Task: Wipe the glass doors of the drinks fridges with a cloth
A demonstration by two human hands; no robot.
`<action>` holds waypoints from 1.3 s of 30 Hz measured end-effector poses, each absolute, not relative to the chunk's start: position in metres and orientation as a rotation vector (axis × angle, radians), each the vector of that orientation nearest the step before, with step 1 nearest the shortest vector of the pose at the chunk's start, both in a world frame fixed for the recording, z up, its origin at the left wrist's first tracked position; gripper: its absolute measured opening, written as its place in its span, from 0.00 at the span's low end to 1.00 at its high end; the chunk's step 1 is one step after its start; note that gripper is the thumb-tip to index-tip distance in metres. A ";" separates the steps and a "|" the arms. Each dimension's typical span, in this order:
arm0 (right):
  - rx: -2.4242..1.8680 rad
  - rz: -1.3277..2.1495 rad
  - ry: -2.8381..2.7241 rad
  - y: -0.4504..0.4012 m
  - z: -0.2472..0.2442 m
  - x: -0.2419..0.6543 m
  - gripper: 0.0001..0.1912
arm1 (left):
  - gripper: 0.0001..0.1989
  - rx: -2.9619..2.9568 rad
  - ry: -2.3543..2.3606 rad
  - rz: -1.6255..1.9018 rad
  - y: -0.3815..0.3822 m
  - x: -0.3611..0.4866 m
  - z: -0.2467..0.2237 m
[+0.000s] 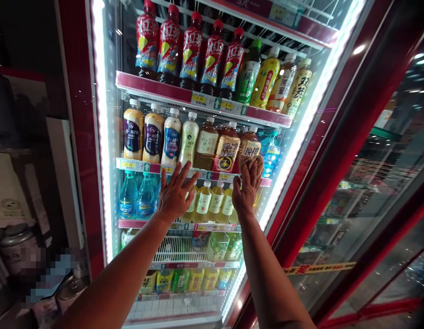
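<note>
Cloth under right hand

We see a brown cloth, deep red bars on the door frame, magenta strips along the shelf edge, red caps over red-and-blue labels with yellow shapes on the dark bottles, and clear blue bottles below.

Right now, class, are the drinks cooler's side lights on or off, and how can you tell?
On: the light strips along both sides glow bright white beside the shelved bottles.
</note>
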State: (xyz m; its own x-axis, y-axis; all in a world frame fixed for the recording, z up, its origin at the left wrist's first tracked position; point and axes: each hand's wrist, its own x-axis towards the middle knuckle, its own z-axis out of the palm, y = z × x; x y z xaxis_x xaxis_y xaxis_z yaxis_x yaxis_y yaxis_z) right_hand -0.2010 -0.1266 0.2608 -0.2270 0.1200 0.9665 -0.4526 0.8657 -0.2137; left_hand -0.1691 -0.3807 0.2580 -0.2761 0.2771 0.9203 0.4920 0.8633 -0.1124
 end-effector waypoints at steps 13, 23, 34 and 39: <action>0.316 0.506 -1.766 -0.160 0.278 -0.196 0.27 | 0.44 -0.287 -1.852 -0.409 -0.439 -0.167 0.248; 0.364 0.519 -1.775 -0.204 0.259 -0.189 0.26 | 0.50 -0.384 -1.937 -0.337 -0.456 -0.153 0.238; 0.454 0.371 -1.803 -0.251 0.234 -0.181 0.27 | 0.49 -0.421 -1.955 -0.335 -0.461 -0.153 0.236; 0.404 0.419 -1.778 -0.261 0.270 -0.187 0.27 | 0.41 -0.417 -1.835 -0.343 -0.470 -0.151 0.247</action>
State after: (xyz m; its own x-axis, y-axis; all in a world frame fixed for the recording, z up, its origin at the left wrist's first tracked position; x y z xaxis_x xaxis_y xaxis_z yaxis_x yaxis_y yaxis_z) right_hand -0.1874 -0.2610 0.2699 -0.2354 -0.0521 0.9705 -0.4795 0.8748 -0.0693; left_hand -0.1507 -0.4699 0.2469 -0.2723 0.1105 0.9558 0.4486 0.8934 0.0245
